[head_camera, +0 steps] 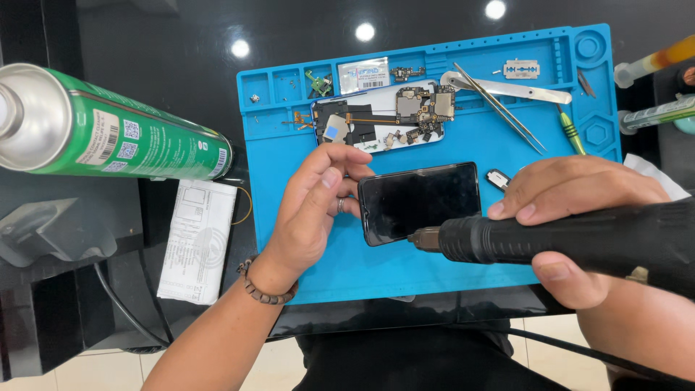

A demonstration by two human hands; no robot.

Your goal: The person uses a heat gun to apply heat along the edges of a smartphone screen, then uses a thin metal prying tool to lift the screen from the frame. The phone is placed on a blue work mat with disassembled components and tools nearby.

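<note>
A black phone screen lies face up on a blue work mat. My left hand rests on the mat with its fingertips touching the screen's left edge. My right hand grips a black hot-air tool whose metal nozzle points at the screen's lower edge. Behind the screen lies an opened phone body with its circuit boards and flex cables exposed.
Metal tweezers, a razor blade, a green-handled tool and small loose parts sit along the mat's far side. A large green spray can looms at the left, above a white paper sheet. Syringes lie at the right.
</note>
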